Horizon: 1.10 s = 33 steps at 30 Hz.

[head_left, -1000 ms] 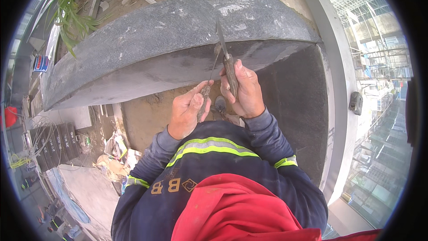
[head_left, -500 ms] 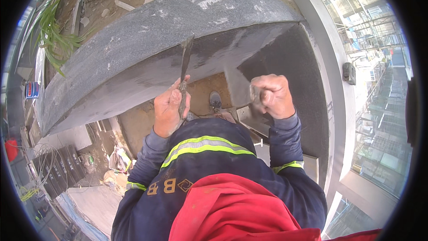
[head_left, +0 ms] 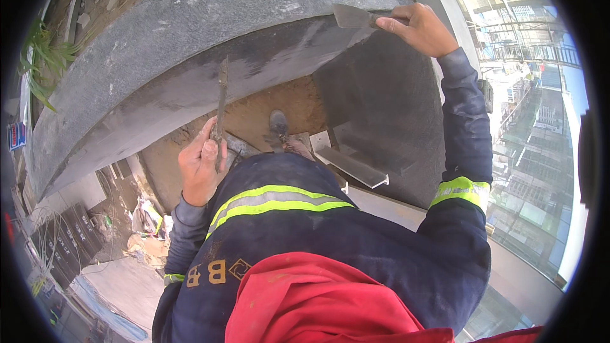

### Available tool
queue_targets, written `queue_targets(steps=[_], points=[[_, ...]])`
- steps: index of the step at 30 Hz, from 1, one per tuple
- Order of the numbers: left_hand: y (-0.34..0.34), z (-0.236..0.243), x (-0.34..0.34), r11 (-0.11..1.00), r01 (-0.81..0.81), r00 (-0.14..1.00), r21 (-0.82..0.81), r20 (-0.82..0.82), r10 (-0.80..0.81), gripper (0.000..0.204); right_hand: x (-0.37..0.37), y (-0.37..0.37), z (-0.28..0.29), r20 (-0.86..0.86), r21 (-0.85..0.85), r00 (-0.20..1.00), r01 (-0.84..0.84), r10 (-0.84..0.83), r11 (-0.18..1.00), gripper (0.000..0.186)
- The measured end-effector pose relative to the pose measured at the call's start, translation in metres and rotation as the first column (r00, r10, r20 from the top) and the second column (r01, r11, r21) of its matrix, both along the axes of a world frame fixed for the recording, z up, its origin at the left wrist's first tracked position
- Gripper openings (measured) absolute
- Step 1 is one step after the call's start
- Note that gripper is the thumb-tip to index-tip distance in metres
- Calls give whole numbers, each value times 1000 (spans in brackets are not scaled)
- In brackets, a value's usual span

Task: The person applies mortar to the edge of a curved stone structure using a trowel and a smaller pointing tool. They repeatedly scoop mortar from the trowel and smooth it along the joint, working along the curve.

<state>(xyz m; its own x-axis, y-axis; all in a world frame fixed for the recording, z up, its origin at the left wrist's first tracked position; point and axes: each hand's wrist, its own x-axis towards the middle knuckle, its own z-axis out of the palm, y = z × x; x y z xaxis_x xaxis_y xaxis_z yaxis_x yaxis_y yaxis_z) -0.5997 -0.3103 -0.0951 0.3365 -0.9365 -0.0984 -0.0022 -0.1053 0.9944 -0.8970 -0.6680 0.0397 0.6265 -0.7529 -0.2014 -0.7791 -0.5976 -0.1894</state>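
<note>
My right hand is closed round the handle of a putty knife, up at the right end of a curved grey stone ledge. Its wide blade lies at the joint between the ledge top and the front face; whether it touches the stone I cannot tell. My left hand, lower and nearer my body, grips a narrow, stained scraper that points up and away, seen nearly edge-on. White smears mark the ledge top.
A dark side panel stands on the right, with offcut pieces at its foot. My shoe is on the brown ground below. Rubble and a pale sheet lie at left. A plant borders the ledge.
My right hand has swung up and right with the putty knife, from before my body to the ledge's edge. My left hand has moved a little left and down in view, still holding its scraper.
</note>
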Motion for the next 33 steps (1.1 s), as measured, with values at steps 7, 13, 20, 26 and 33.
queue_targets(steps=[7, 13, 20, 26, 33], points=[[-10, -7, -20, 997, -63, 996, 33, -58, 65, 69, 14, -28, -18, 23, -4, 989, -148, 148, 989, 55], [-24, -9, -34, 995, -83, 991, 46, -100, 87, 70, 1, -56, -25, -28, 9, 996, -86, 86, 996, 57], [-29, -3, -39, 995, -69, 996, 73, -51, 73, 75, -11, -85, -29, -49, -50, 996, -74, 72, 996, 55], [-23, 3, -38, 996, -62, 997, 71, -44, 65, 75, -24, -74, -7, 97, -386, 995, 65, -29, 920, 53], [-38, 12, -37, 999, -15, 987, -42, -163, 8, 75, 50, 90, -57, 772, 607, 341, -147, -536, 781, 45]])
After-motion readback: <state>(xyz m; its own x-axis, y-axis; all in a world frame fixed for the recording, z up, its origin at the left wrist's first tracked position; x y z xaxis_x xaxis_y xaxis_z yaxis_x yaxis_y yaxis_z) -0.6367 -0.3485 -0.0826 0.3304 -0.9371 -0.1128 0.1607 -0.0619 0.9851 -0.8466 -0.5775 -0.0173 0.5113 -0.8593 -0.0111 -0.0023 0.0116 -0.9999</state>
